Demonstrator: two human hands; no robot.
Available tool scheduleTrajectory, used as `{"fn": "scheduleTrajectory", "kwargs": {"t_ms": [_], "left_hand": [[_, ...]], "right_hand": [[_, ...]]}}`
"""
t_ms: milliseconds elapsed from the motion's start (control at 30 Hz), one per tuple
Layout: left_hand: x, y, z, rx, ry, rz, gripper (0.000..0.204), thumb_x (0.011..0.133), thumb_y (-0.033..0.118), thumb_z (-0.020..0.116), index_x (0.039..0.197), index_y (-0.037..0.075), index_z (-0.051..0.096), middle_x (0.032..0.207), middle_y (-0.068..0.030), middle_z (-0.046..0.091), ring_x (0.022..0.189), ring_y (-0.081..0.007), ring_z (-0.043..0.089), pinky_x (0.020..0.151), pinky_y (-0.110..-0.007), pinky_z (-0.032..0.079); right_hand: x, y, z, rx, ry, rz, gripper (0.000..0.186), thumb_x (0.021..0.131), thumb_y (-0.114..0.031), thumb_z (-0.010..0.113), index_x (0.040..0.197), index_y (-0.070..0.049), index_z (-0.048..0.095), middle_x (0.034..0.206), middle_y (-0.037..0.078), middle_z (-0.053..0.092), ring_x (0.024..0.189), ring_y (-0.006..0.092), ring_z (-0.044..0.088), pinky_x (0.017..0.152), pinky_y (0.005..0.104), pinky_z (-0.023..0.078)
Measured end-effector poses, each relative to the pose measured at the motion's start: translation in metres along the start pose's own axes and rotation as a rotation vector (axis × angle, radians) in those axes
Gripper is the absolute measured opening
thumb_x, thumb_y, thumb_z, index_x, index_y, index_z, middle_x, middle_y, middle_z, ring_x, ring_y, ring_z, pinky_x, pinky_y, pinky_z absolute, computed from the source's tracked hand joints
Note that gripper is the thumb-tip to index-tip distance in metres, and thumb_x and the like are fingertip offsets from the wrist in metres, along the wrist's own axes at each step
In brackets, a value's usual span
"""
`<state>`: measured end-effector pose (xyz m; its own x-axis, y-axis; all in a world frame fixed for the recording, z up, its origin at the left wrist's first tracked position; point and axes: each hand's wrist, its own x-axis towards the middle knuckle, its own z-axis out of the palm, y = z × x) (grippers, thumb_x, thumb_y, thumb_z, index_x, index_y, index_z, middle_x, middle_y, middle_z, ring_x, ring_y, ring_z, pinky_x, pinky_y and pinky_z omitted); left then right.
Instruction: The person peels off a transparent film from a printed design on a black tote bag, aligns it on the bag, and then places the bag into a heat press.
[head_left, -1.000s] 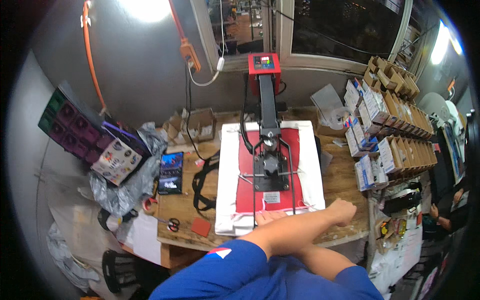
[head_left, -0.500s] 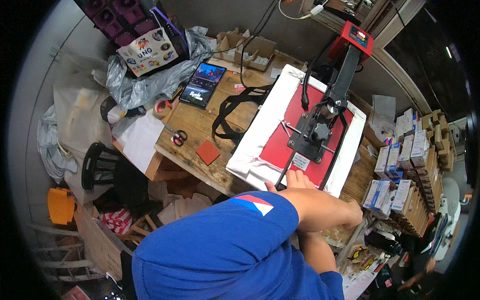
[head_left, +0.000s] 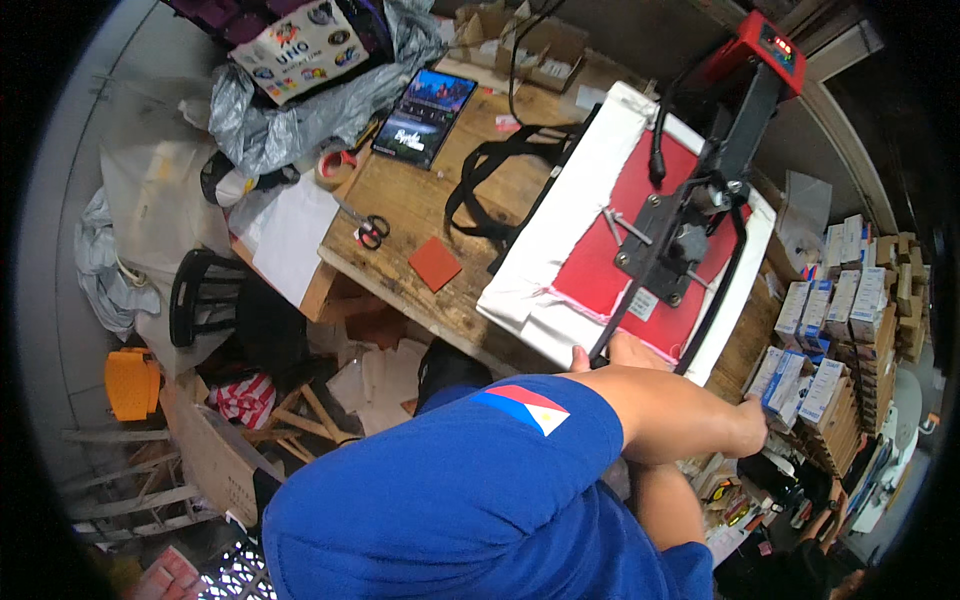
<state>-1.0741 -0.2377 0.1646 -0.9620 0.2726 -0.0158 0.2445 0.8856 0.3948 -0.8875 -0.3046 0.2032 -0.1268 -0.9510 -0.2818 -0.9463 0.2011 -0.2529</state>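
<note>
A heat press with a red plate (head_left: 590, 271) stands on the wooden table, its black arm lowered over white cloth (head_left: 530, 300). A red control box (head_left: 765, 58) tops its post. My right hand (head_left: 632, 352) reaches out from under my left forearm. It is closed on the near end of the black press handle (head_left: 617, 318), thumb to the left; the grip is partly hidden. My left arm crosses over it to the right. At its end, my left hand (head_left: 748, 428) looks closed by the table's right edge; anything inside it is hidden.
A tablet (head_left: 424, 117), black straps (head_left: 482, 180), scissors (head_left: 370, 230) and an orange-brown square (head_left: 434, 263) lie left of the press. Stacked boxes (head_left: 795, 385) crowd the right side. A black chair (head_left: 205, 300) stands at the left. Someone's arm (head_left: 822, 515) shows at lower right.
The view has shifted, so the press and table sit higher and farther right. Both hands keep about the same places relative to the press.
</note>
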Motion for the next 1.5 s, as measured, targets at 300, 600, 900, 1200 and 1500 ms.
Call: {"fn": "scheduleTrajectory", "kwargs": {"t_ms": [300,600,900,1200,1500], "left_hand": [[-0.11,-0.028,-0.113,-0.354,0.503,0.347,0.023,0.073,0.024,0.07,0.089,0.009,0.077,0.094,-0.0144,0.074,0.091,-0.0299,0.07,0.08,-0.044,0.049],[-0.571,-0.428,-0.022,-0.307,1.207,-1.117,0.018,0.091,0.018,0.06,0.088,0.002,0.068,0.082,-0.0169,0.067,0.08,-0.0338,0.067,0.074,-0.047,0.053],[-0.687,-0.511,0.051,0.108,0.605,-1.68,0.048,0.097,0.034,0.05,0.144,0.026,0.05,0.153,-0.0243,0.03,0.129,-0.0483,0.046,0.108,-0.058,0.032],[-0.721,-0.498,0.073,0.289,0.635,-1.42,0.032,0.092,0.029,0.053,0.113,0.018,0.074,0.144,-0.0217,0.045,0.118,-0.0408,0.057,0.103,-0.054,0.039],[-0.764,-0.364,0.142,-0.058,1.135,-1.461,0.025,0.088,0.009,0.061,0.11,-0.001,0.065,0.122,-0.0219,0.057,0.114,-0.0383,0.056,0.099,-0.043,0.046]], "right_hand": [[0.021,0.003,-0.01,-0.018,-0.307,-0.006,0.031,0.08,-0.032,0.067,0.073,-0.004,0.057,0.069,0.017,0.06,0.065,0.0368,0.062,0.061,0.0455,0.048],[0.026,-0.001,0.008,-0.114,-0.234,-0.082,0.031,0.07,-0.032,0.069,0.056,-0.006,0.059,0.052,0.015,0.055,0.05,0.0384,0.057,0.05,0.0477,0.046],[-0.012,-0.001,-0.006,-0.261,-0.249,-0.045,0.036,0.06,-0.035,0.074,0.071,-0.003,0.066,0.066,0.014,0.061,0.06,0.0359,0.06,0.06,0.0472,0.05],[-0.004,-0.044,-0.066,-0.109,-0.026,-0.066,0.033,0.059,-0.028,0.069,0.077,-0.002,0.058,0.071,0.014,0.051,0.061,0.0361,0.05,0.056,0.0452,0.038],[-0.074,-0.03,-0.027,-0.327,1.106,0.306,0.076,0.098,-0.062,0.035,0.127,0.006,0.056,0.127,0.025,0.055,0.109,0.0346,0.059,0.079,0.04,0.051]]}}
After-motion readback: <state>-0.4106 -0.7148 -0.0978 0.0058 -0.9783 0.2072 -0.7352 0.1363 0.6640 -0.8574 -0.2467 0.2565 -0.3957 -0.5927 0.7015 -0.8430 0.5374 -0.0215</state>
